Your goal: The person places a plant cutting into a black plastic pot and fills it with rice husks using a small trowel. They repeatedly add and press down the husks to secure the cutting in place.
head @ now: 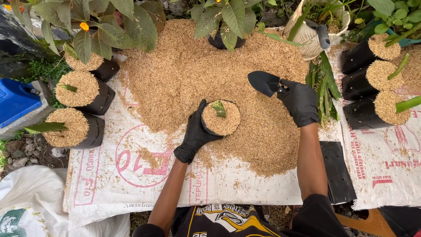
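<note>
Black gloves cover our hands: the left hand (193,138) grips the small black grow bag (220,117), which stands in the rice-husk heap (184,66); the right hand (300,102) clutches an empty black trowel (264,82). A loose grip could tip the soft bag and spill husk. Filled bags (83,90) crowd the left and right, and potted plants (226,22) line the far edge.

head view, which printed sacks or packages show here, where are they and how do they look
White woven sack: flat under the husk pile, red print.
Second white sack: flat at right, red print.
White bag: bottom-left corner, crumpled, green print.
Blue plastic container: left edge, boxy.
</note>
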